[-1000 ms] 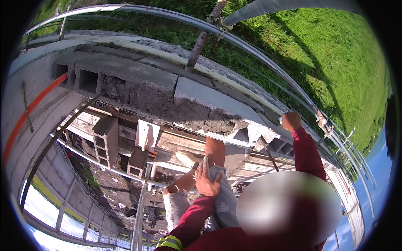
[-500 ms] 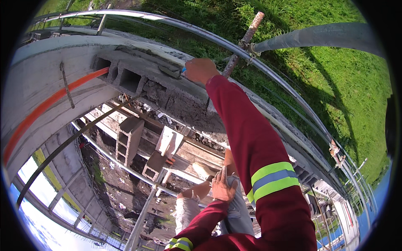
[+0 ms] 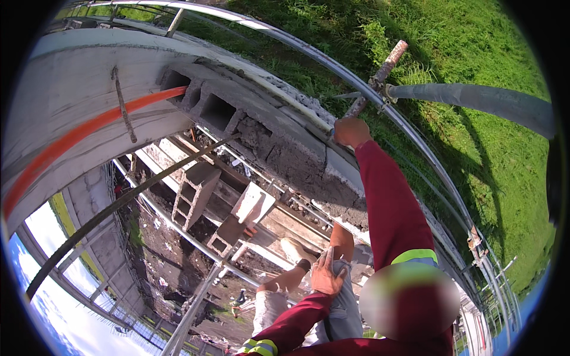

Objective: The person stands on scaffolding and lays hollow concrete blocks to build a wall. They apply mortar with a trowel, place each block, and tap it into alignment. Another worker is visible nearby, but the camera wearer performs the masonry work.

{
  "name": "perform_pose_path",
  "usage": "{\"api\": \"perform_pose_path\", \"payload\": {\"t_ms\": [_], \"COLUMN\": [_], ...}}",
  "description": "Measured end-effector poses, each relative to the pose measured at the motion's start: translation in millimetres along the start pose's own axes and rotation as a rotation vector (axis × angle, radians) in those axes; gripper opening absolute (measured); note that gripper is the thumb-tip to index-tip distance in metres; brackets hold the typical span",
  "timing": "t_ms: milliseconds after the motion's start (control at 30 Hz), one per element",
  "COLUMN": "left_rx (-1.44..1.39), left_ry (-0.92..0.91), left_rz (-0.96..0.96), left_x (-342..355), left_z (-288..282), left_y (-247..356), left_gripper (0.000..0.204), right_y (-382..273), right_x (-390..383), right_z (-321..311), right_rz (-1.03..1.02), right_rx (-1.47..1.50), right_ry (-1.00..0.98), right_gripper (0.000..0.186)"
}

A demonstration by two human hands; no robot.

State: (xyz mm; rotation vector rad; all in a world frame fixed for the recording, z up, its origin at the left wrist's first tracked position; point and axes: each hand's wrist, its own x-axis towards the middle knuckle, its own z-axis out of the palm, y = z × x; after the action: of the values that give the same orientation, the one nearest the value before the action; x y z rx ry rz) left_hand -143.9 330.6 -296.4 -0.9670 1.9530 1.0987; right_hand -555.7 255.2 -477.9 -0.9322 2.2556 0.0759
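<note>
Along the outer edge of the grey block row (image 3: pixel 273 115): saw the right hand (image 3: pixel 352 132), close to the rusty pole (image 3: pixel 390 61), with the red sleeve (image 3: pixel 395 202) stretched over the row.
Right hand grip: curled into a tight fist, back of the hand up. Could not tell about any tool inside.
Left hand (image 3: pixel 329 277): lay loose and flat on the jeans (image 3: pixel 344 305), near the knee, fingers out, not holding anything.
Just changed: slid right along the edge, past the joint between two blocks, from a spot nearer the left end half a second before. Lost sight of the blue bit and grey blade by the fist.
Meaning for the work: likely done in long moves along the edge, not at one spot.
Block row: ran slanting from upper left to under the sleeve. Had dark holes at the left end, then rough grey mortar (image 3: pixel 291 159) on the inner side.
By the left end: orange tube (image 3: pixel 95 133) up to a block hole, and dark rod (image 3: pixel 148 181) up to the mortar.
Down by the planks (image 3: pixel 297 224): white board (image 3: pixel 253 203) just beside a small loose block (image 3: pixel 228 233).
</note>
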Motion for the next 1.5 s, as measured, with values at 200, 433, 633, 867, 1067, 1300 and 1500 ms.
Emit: {"api": "perform_pose_path", "payload": {"t_ms": [200, 433, 633, 867, 1067, 1300, 1500], "left_rx": [-0.083, -0.264, -0.245, -0.285, -0.352, -0.352, -0.381], "left_ry": [-0.03, -0.025, 0.09, 0.157, 0.202, 0.203, 0.262], "left_rz": [0.007, -0.124, -0.017, -0.005, 0.009, -0.076, -0.001], "left_x": [1, -6, 4, 7, 14, 18, 22], "left_z": [-7, -27, -40, -44, -48, -59, -62], "left_y": [-11, 4, 12, 14, 18, 37, 35], "left_gripper": [0.091, 0.089, 0.089, 0.092, 0.091, 0.091, 0.093], "right_y": [-105, -139, -141, -166, -157, -208, -190], "right_x": [139, 165, 194, 226, 233, 268, 272], "right_z": [-103, -114, -131, -121, -104, -143, -124], "right_rz": [-0.163, -0.139, -0.195, -0.224, -0.17, -0.248, -0.206], "right_rx": [0.227, 0.323, 0.238, 0.255, 0.183, 0.232, 0.351], "right_ry": [0.17, 0.238, 0.218, 0.25, 0.243, 0.377, 0.398], "right_gripper": [0.025, 0.035, 0.026, 0.028, 0.028, 0.026, 0.026]}}
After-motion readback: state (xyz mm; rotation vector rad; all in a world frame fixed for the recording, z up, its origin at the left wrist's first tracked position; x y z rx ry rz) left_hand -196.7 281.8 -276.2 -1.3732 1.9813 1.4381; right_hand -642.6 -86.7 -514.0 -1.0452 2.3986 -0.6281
